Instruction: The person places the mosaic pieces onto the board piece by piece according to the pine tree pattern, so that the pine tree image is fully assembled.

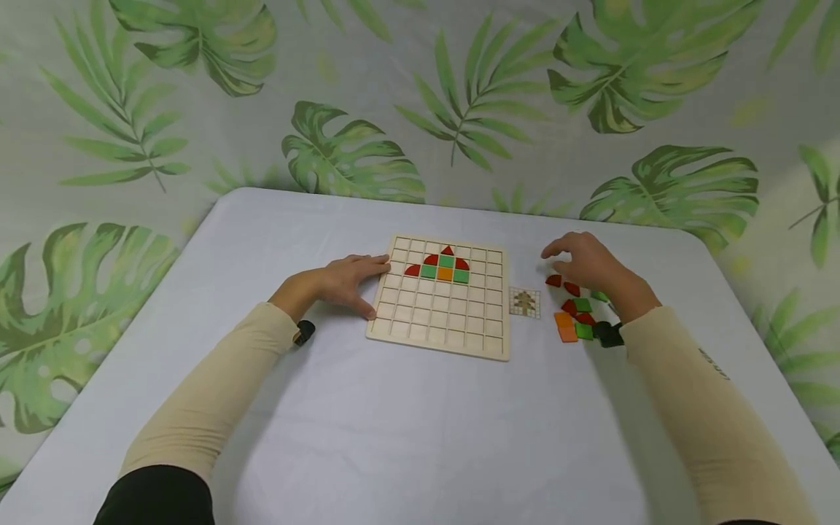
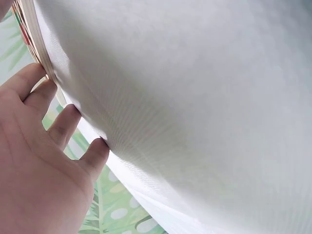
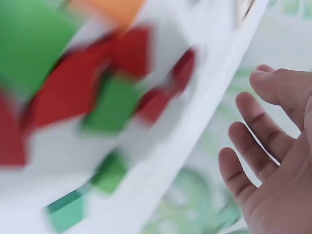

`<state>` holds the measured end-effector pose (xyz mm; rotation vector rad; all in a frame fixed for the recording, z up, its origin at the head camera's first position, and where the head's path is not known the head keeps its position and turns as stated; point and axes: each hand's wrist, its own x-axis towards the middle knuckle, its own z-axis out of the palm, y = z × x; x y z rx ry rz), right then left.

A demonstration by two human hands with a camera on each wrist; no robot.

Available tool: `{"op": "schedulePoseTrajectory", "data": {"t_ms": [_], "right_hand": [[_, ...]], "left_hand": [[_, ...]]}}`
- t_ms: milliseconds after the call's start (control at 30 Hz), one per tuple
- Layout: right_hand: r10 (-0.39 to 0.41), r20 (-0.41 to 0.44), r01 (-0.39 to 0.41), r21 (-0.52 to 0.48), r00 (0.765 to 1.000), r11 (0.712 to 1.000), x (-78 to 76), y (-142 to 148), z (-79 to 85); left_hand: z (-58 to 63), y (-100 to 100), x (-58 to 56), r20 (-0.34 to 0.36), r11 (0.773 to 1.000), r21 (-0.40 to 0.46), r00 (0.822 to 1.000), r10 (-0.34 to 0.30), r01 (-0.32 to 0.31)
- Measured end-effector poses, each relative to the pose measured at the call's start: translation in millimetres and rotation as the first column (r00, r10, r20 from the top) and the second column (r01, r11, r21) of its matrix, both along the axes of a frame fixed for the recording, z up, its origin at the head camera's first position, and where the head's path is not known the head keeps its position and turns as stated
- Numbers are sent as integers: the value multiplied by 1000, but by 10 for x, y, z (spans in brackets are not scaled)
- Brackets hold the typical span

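Note:
A wooden grid board [image 1: 429, 332] lies on the white table. Red, green and orange tiles fill several of its upper cells, with a red triangle [image 1: 448, 251] at the top and an orange square [image 1: 445, 274] below. My left hand [image 1: 344, 283] rests against the board's left edge, thumb and fingers spread. Over on the right, my right hand [image 1: 584, 257] hovers above loose tiles, its fingers loosely bent and nothing between them. Beneath it lie red quarter-round pieces [image 1: 553, 280], green squares [image 1: 582, 305] and orange pieces [image 1: 566, 327]. The right wrist view shows the palm and a blurred green tile [image 3: 114, 103].
A small pattern card [image 1: 525, 302] with a brown tree-like figure lies against the board's right side. The white cloth [image 1: 407, 430] spreads across the table. Behind it hangs a leaf-print backdrop [image 1: 472, 95]. A black wrist device [image 1: 305, 332] shows by the left cuff.

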<state>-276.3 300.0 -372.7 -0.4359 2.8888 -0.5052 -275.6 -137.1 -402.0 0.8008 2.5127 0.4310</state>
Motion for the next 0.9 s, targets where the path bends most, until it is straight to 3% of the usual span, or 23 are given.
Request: {"op": "schedulePoseTrajectory", "data": {"t_ms": [100, 233, 533, 733, 900], "right_hand": [[-85, 69, 86, -12, 994, 996, 21, 183, -98], [-123, 133, 127, -22, 983, 992, 22, 272, -221], [-110, 100, 109, 13, 989, 994, -4, 203, -328], [-42, 45, 41, 20, 998, 999, -6, 189, -346], [-67, 67, 66, 25, 995, 998, 9, 134, -340]], "left_hand": [[-9, -19, 12, 2, 1000, 4, 1000, 2, -2], [-14, -19, 20, -4, 1000, 12, 1000, -2, 2], [-14, 5, 12, 2, 1000, -4, 1000, 6, -6], [10, 0, 12, -8, 1000, -8, 1000, 11, -11], [3, 2, 20, 2, 1000, -7, 1000, 7, -7]]}}
